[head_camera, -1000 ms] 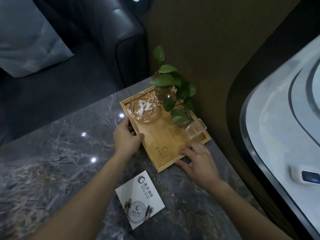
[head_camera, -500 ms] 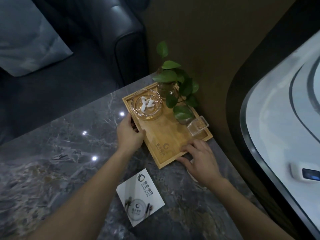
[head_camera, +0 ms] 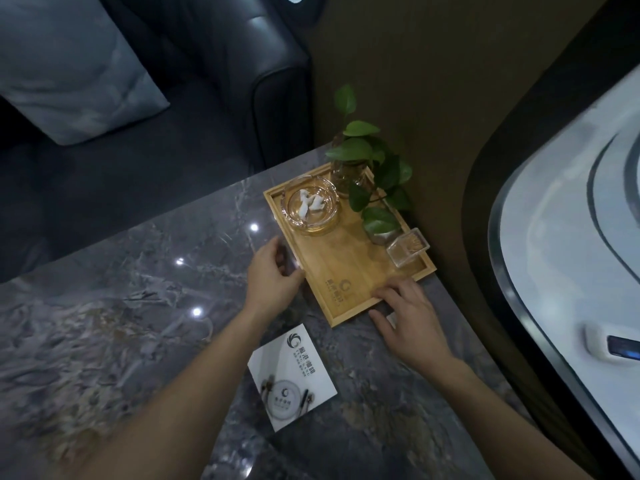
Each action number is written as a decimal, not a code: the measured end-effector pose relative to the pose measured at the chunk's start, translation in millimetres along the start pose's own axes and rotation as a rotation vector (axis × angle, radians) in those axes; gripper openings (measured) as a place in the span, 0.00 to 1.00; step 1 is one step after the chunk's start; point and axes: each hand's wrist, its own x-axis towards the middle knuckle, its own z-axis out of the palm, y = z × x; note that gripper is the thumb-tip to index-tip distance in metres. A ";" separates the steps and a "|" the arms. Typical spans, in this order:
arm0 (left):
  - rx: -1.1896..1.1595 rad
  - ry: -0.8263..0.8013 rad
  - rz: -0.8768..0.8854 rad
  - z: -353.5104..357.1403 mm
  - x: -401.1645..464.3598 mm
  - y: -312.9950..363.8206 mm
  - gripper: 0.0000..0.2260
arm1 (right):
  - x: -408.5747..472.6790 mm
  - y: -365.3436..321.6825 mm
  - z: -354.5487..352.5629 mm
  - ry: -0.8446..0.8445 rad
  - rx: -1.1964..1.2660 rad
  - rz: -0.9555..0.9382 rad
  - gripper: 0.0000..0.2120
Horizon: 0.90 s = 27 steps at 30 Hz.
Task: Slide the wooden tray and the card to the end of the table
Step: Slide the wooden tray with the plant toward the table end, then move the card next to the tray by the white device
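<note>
The wooden tray (head_camera: 346, 268) lies at the far right corner of the grey marble table (head_camera: 121, 306), beside the wall. It carries a glass ashtray (head_camera: 309, 209), a glass vase with a green plant (head_camera: 367, 174) and a small clear box (head_camera: 407, 251). My left hand (head_camera: 273, 278) rests against the tray's left rim, fingers curled. My right hand (head_camera: 405, 313) lies flat at the tray's near right rim, fingertips on the wood. The white card (head_camera: 292, 375) lies on the table nearer to me, between my forearms, touched by neither hand.
A brown wall runs along the table's right side. Beyond the table's far edge stands a dark leather sofa (head_camera: 225, 81) with a grey cushion (head_camera: 69, 71). A white curved surface (head_camera: 571, 254) with a small device (head_camera: 613, 346) is at the right.
The tray has slid away from me toward the far corner under both hands. My left hand has loosened from the rim. The card has stayed in place.
</note>
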 end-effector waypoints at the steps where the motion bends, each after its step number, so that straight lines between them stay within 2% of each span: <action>1: 0.004 0.006 -0.039 -2.0 -7.2 -2.1 0.25 | -2.6 -1.5 0.4 -0.017 -0.003 0.001 0.15; 3: 0.003 0.017 -0.124 -6.7 -20.9 -7.6 0.34 | -8.2 -4.8 1.7 -0.050 0.010 0.017 0.17; 6: 0.011 0.020 -0.135 -19.5 -48.0 -16.7 0.34 | -18.7 -16.7 3.9 -0.099 0.038 0.027 0.20; 9: 0.131 -0.010 -0.107 -28.5 -73.2 -27.2 0.35 | -28.1 -27.6 4.0 -0.106 0.036 -0.006 0.20; 14: 0.257 -0.067 -0.082 -37.0 -117.5 -45.2 0.40 | -48.0 -58.8 13.0 -0.150 0.174 -0.051 0.22; 18: 0.379 -0.174 -0.041 -37.9 -143.2 -55.7 0.56 | -60.4 -78.4 22.8 -0.212 0.320 -0.079 0.20; 21: 0.498 -0.276 0.007 -34.7 -153.6 -64.4 0.67 | -68.2 -88.1 28.6 -0.304 0.413 -0.064 0.23; 24: 0.505 -0.279 0.037 -31.3 -159.5 -70.0 0.66 | -75.1 -89.2 33.8 -0.362 0.402 -0.026 0.32; 27: 0.478 -0.213 0.052 -27.4 -163.9 -69.5 0.59 | -79.0 -87.2 36.3 -0.336 0.368 -0.042 0.34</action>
